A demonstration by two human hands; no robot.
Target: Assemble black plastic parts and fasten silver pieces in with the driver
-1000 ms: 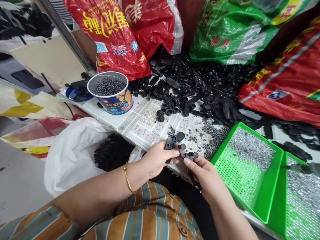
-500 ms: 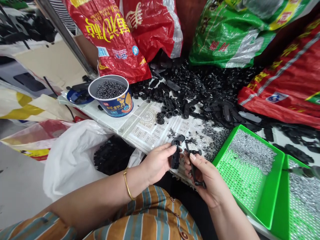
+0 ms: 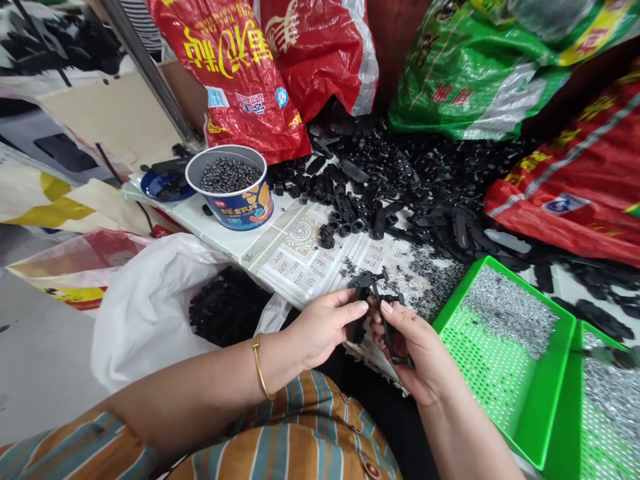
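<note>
In front of my body, at the table's near edge, my left hand [image 3: 327, 327] is closed around a chunky black plastic part [image 3: 358, 327], pinched between thumb and fingers. My right hand [image 3: 417, 347] grips a thin black rod-like bracket [image 3: 386, 327] with short knobs at its ends. The two black parts meet or overlap between my hands; whether they are joined I cannot tell. Scattered small black bits lie on the patterned tablecloth [image 3: 295, 267] beyond my fingers.
At right stand green perforated trays [image 3: 505, 380] with small silvery pieces. A blue tub [image 3: 245, 210] holds small dark pieces. Behind lies a heap of black parts [image 3: 400, 173], backed by red sacks [image 3: 235, 80] and a green sack [image 3: 450, 87]. A white bag [image 3: 135, 320] of black pieces is at left.
My hands have come closer together, so the black part in my left hand now meets or overlaps the bracket in my right. The whole view has shifted slightly.
</note>
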